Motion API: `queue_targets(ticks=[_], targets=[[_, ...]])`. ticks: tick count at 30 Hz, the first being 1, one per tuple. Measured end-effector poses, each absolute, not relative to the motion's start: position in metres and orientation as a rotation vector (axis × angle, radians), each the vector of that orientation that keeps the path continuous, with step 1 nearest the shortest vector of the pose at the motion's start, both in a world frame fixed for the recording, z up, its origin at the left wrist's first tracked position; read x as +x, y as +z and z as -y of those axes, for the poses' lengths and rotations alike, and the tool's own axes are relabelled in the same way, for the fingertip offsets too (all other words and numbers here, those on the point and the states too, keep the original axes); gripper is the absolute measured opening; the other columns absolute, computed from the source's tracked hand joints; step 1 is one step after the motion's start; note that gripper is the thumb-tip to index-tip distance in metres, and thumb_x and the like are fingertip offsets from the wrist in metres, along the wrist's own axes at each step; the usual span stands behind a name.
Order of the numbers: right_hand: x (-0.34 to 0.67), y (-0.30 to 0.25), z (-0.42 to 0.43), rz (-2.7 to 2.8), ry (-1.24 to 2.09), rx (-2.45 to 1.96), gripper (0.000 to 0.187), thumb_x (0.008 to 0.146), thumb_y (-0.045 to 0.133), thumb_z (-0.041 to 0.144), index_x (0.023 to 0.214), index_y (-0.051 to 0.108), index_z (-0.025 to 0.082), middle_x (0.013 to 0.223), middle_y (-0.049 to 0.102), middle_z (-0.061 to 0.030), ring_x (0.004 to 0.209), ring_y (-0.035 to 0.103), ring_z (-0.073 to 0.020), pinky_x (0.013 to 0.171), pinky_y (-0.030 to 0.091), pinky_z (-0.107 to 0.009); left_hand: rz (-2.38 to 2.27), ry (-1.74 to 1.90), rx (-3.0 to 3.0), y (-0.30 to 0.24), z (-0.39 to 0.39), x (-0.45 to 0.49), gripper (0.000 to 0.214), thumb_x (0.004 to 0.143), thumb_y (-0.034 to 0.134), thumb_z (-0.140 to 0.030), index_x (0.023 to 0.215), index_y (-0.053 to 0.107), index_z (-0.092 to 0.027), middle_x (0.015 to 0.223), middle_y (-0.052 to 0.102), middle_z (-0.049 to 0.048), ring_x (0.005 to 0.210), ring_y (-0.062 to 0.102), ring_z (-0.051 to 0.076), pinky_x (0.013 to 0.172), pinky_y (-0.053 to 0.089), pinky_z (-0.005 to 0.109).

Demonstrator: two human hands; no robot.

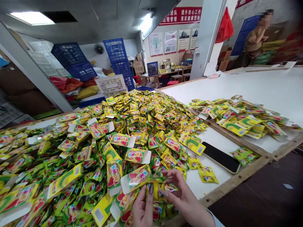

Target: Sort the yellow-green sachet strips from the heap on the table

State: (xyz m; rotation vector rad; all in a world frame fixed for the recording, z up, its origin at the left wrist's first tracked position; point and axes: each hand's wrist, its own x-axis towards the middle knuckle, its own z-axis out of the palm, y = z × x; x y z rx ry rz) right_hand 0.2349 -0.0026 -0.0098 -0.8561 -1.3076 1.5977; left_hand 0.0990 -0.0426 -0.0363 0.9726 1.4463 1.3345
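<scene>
At the near edge of the heap, my left hand [143,206] pinches a small yellow and green packet [155,189] between thumb and fingers. My right hand [186,200] curls in from the right, its thumb against the packet's right side and its fingers bent above it. Around both hands lie small flat cartons with a watermelon picture, such as a carton with an open white flap [136,178] just left of the packet. Shiny sachets [207,174] lie to the right on the white tabletop, and many more are heaped underneath the cartons.
A black phone [221,157] rests on the white table [213,135] at right. Beyond a wooden strip [222,134] lies a second pile of cartons [246,118]. Blue crates [117,58] stand behind the heap. A person [255,39] is at the far right.
</scene>
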Motion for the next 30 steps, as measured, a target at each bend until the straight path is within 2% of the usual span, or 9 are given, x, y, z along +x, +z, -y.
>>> queue_targets(ticks=[4, 7, 10, 13, 15, 18, 24, 28, 30], targets=[[0.235, -0.016, 0.003, 1.133, 1.945, -0.753, 0.047, 0.073, 0.065, 0.045, 0.112, 0.05, 0.022, 0.091, 0.062, -0.0041, 0.071, 0.063, -0.0156, 0.065, 0.053, -0.03, -1.637, 1.359, 1.603, -0.019, 0.043, 0.098, 0.034, 0.086, 0.041, -0.039, 0.109, 0.061, -0.024, 0.123, 0.055, 0.0078, 0.128, 0.034, 0.026, 0.104, 0.031, 0.045], [0.242, -0.023, -0.001, 1.126, 1.912, -0.813, 0.037, 0.074, 0.064, 0.045, 0.097, 0.059, 0.017, 0.067, 0.061, 0.0012, 0.044, 0.056, -0.0095, 0.042, 0.047, -0.021, -1.899, 1.149, 2.027, -0.002, 0.031, 0.074, 0.037, 0.086, 0.043, -0.035, 0.12, 0.051, -0.023, 0.128, 0.049, 0.0107, 0.123, 0.036, 0.027, 0.1, 0.031, 0.05], [0.255, -0.024, -0.008, 1.175, 1.829, -0.859, 0.031, 0.075, 0.064, 0.041, 0.094, 0.062, 0.018, 0.065, 0.059, 0.0028, 0.044, 0.051, -0.0066, 0.037, 0.04, -0.016, -2.163, 0.769, 2.233, 0.01, 0.015, 0.039, 0.048, 0.08, 0.053, -0.037, 0.124, 0.045, -0.019, 0.117, 0.058, 0.0118, 0.116, 0.044, 0.031, 0.096, 0.029, 0.057], [0.265, -0.015, -0.009, 1.308, 1.743, -0.883, 0.029, 0.076, 0.063, 0.038, 0.099, 0.064, 0.02, 0.097, 0.062, -0.0044, 0.083, 0.061, -0.0162, 0.066, 0.051, -0.025, -2.073, 0.542, 2.371, 0.013, 0.008, 0.02, 0.035, 0.08, 0.054, -0.034, 0.113, 0.054, -0.024, 0.1, 0.066, 0.0062, 0.101, 0.056, 0.029, 0.094, 0.029, 0.06], [0.265, -0.005, -0.008, 1.495, 1.616, -0.863, 0.028, 0.075, 0.066, 0.036, 0.098, 0.065, 0.021, 0.124, 0.051, -0.0073, 0.115, 0.046, -0.023, 0.095, 0.039, -0.035, -1.858, 0.581, 2.439, 0.012, 0.009, 0.02, 0.023, 0.081, 0.052, -0.032, 0.102, 0.06, -0.028, 0.094, 0.068, 0.0024, 0.092, 0.061, 0.023, 0.093, 0.036, 0.052], [0.258, 0.005, -0.005, 1.722, 1.47, -0.777, 0.025, 0.075, 0.066, 0.034, 0.096, 0.067, 0.021, 0.122, 0.052, -0.0085, 0.117, 0.043, -0.0234, 0.101, 0.03, -0.038, -1.588, 0.85, 2.33, 0.014, 0.016, 0.032, 0.02, 0.081, 0.054, -0.034, 0.099, 0.061, -0.032, 0.095, 0.067, 0.0004, 0.091, 0.061, 0.019, 0.083, 0.048, 0.034], [0.235, -0.009, 0.014, 1.077, 1.854, -0.584, 0.029, 0.077, 0.063, 0.038, 0.099, 0.063, 0.02, 0.091, 0.065, -0.0034, 0.085, 0.06, -0.0169, 0.081, 0.046, -0.032, -1.391, 1.555, 1.48, 0.022, 0.034, 0.067, 0.103, 0.058, 0.055, -0.073, 0.14, 0.01, -0.03, 0.141, 0.035, 0.0107, 0.122, 0.042, 0.033, 0.092, 0.047, 0.045], [0.241, -0.014, 0.024, 1.048, 1.956, -0.559, 0.029, 0.073, 0.068, 0.034, 0.099, 0.063, 0.021, 0.097, 0.062, -0.004, 0.085, 0.06, -0.0167, 0.078, 0.049, -0.032, -1.408, 1.294, 1.204, 0.012, 0.046, 0.08, 0.057, 0.073, 0.05, -0.061, 0.116, 0.054, -0.025, 0.114, 0.061, 0.0086, 0.114, 0.051, 0.03, 0.094, 0.046, 0.043], [0.255, -0.005, 0.02, 1.118, 1.798, -0.685, 0.024, 0.074, 0.067, 0.032, 0.096, 0.063, 0.022, 0.096, 0.06, -0.0037, 0.079, 0.059, -0.0154, 0.068, 0.052, -0.028, -1.393, 1.261, 1.108, 0.005, 0.052, 0.08, 0.041, 0.075, 0.053, -0.053, 0.1, 0.063, -0.023, 0.097, 0.067, 0.0076, 0.1, 0.06, 0.028, 0.086, 0.05, 0.04]])
